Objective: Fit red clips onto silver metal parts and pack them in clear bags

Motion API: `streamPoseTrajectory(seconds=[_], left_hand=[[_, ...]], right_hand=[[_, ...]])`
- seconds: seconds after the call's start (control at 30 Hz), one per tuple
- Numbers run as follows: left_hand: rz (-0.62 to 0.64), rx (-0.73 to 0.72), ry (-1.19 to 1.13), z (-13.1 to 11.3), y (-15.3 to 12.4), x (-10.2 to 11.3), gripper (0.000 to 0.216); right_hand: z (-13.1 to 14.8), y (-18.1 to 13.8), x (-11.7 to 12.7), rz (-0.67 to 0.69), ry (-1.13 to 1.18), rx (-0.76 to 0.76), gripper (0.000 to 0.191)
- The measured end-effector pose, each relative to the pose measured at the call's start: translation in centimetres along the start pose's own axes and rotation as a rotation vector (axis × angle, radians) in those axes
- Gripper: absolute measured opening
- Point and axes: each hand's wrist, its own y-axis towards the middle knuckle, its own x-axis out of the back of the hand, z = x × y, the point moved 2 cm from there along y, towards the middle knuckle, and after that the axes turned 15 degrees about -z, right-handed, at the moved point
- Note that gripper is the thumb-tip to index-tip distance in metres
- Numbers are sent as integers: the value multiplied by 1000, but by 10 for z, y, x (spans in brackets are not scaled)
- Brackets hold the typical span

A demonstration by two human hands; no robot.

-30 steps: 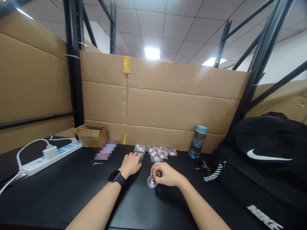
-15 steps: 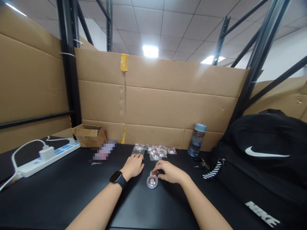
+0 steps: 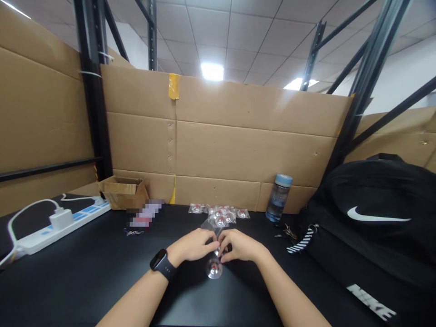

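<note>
My left hand (image 3: 193, 246), with a black smartwatch on its wrist, and my right hand (image 3: 239, 246) meet over the black table (image 3: 85, 268). Their fingers pinch together on a small clear plastic bag (image 3: 211, 225) that sticks up between them. A round silver metal part (image 3: 214, 269) with a red top hangs just below the fingers of my right hand, close above the table. Behind the hands lies a pile of several small clear bags (image 3: 221, 214), each with a red and silver part inside.
A blue-capped water bottle (image 3: 278, 198) stands at the back right, keys (image 3: 288, 233) beside it. A big black backpack (image 3: 371, 227) fills the right side. At left lie a white power strip (image 3: 57, 222) and a small open cardboard box (image 3: 122, 193). Cardboard walls (image 3: 238, 150) close the back.
My left hand drew back from the pile of bags with one clear bag and joined my right hand. The silver part went from resting on the table to slightly lifted.
</note>
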Motion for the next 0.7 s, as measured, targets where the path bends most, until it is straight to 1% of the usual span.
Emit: streamPoseTrajectory(seconds=[0.07,0.17,0.3,0.4,0.47,0.5,0.6,0.7], left_hand=[[16,-19,8,-1,-2,-1,37],[20,-89,20,-3,-2,-5,39],[8,-139,-26,-12,-1,-7,27],[27,-150,-47,-19,-2,-4,34],[75,-160,-48,-19,-3,-3,41],[104,-165,-52,-18,-3,-4,40],[150,-164,-76,-13,-4,-7,20],[119,-143,-70,-10,-3,-10,11]], right_hand=[[-4,1,0,-41,-43,-25,16],[-9,0,1,-78,-103,-35,19],[-11,-1,4,-115,-153,-36,16],[-8,-1,6,-128,-162,-31,19],[-5,-1,8,-140,-166,-28,24],[-4,-1,8,-146,-167,-31,27],[-5,-2,9,-157,-163,-69,33],[-8,-3,12,-174,-195,-124,31]])
